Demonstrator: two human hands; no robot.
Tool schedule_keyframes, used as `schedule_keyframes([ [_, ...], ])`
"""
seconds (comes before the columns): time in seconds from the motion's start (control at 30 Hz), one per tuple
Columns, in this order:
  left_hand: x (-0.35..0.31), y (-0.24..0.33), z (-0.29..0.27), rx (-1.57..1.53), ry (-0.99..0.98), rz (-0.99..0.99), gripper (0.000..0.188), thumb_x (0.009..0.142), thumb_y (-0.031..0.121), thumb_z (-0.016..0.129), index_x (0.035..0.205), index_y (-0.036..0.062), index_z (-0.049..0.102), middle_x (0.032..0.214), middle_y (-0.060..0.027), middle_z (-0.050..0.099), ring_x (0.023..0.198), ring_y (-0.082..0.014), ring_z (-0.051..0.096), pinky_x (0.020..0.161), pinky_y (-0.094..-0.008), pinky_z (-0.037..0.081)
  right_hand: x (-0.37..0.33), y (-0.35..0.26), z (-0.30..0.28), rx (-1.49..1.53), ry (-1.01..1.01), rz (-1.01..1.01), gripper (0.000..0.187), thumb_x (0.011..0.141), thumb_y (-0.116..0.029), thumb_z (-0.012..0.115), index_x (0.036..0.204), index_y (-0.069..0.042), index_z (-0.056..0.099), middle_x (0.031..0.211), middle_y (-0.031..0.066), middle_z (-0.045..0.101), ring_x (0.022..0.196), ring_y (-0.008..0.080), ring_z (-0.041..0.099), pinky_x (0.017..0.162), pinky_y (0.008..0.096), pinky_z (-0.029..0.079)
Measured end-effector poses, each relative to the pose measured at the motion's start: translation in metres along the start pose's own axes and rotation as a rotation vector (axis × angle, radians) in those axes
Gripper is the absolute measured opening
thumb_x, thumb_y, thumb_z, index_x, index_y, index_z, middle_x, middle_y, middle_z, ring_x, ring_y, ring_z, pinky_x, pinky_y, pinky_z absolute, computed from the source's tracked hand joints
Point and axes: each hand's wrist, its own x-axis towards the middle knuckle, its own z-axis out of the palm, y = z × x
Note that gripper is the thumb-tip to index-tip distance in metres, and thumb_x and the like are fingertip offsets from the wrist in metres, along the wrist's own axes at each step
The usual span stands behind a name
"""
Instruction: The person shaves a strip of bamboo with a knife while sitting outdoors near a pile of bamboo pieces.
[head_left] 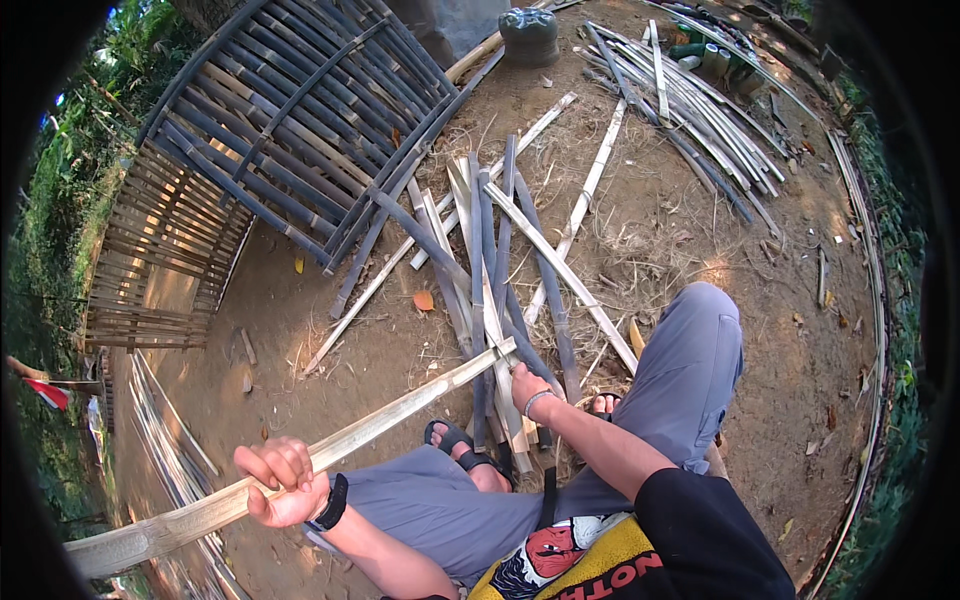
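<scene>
"While the dark slatted panel [300,110] stands at the upper left, beyond your reach, the heap of strips [487,230] by your feet may be the bigger hazard: its pieces cross loosely, so a foot set on them could roll."

"And your long bamboo strip [400,405], slanting from the lower left to just above the heap?"

"You could lose it to a slip. Your left hand [285,480] is wrapped around it, and a raw split edge might cut your palm if it slides. Your right hand [535,390] is at its far end, fingers curled in; what they pinch, you cannot tell from here. A sudden jerk could drive that end into your knuckles."

"Count for yourself, then, biggest first."

"You have two panels, the dark one and a pale slatted panel [165,240]; one heap, too tangled to number; two other bundles, an upper-right bundle [718,118] and a lower-left bundle [160,430]; one strip in hand; two sandals [465,445]; one black wristband [333,500]; one orange leaf [423,300] beside the heap."
</scene>
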Motion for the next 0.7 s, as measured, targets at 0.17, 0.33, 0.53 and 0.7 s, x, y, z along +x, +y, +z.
schedule_keyframes([
  [0.17, -0.001, -0.002, 0.009, 0.002, -0.051, -0.015, 0.033, 0.086, 0.026, 0.058, 0.069, 0.0123, 0.033, 0.04, 0.0029, 0.032, 0.029, -0.0053, 0.028, 0.031, -0.0172, 0.024, -0.043, -0.037, 0.002, -0.034, -0.013, -0.216, 0.019, 0.085, -0.004, 0.04, 0.101, 0.006, 0.04, 0.084, 0.0341, 0.061, 0.083, 0.0474, 0.063, 0.075, 0.0529, 0.05],
  [0.33, -0.003, 0.001, 0.005, 0.036, 0.011, -0.01, 0.038, 0.085, 0.032, 0.059, 0.066, 0.0116, 0.033, 0.039, 0.0028, 0.03, 0.028, -0.0051, 0.024, 0.03, -0.0186, 0.022, -0.061, -0.052, -0.009, -0.042, -0.051, -0.245, 0.02, 0.087, -0.007, 0.038, 0.1, 0.008, 0.039, 0.081, 0.0344, 0.061, 0.081, 0.0484, 0.062, 0.074, 0.0534, 0.05],
  [0.53, -0.001, -0.002, -0.001, 0.065, 0.07, -0.011, 0.038, 0.086, 0.033, 0.058, 0.067, 0.0118, 0.033, 0.039, 0.0033, 0.03, 0.029, -0.0049, 0.025, 0.029, -0.0181, 0.022, -0.023, -0.017, 0.029, -0.008, 0.019, -0.161, 0.021, 0.087, -0.007, 0.042, 0.1, 0.009, 0.039, 0.081, 0.0365, 0.06, 0.08, 0.049, 0.062, 0.07, 0.0519, 0.051],
  [0.7, -0.006, 0.004, -0.011, 0.086, 0.111, 0.007, 0.038, 0.085, 0.033, 0.058, 0.067, 0.0121, 0.033, 0.04, 0.0029, 0.031, 0.028, -0.0053, 0.028, 0.03, -0.0172, 0.024, -0.039, -0.044, 0.016, 0.018, -0.121, -0.127, 0.022, 0.088, -0.009, 0.04, 0.103, 0.007, 0.038, 0.091, 0.0375, 0.059, 0.088, 0.0482, 0.061, 0.079, 0.0536, 0.048],
])
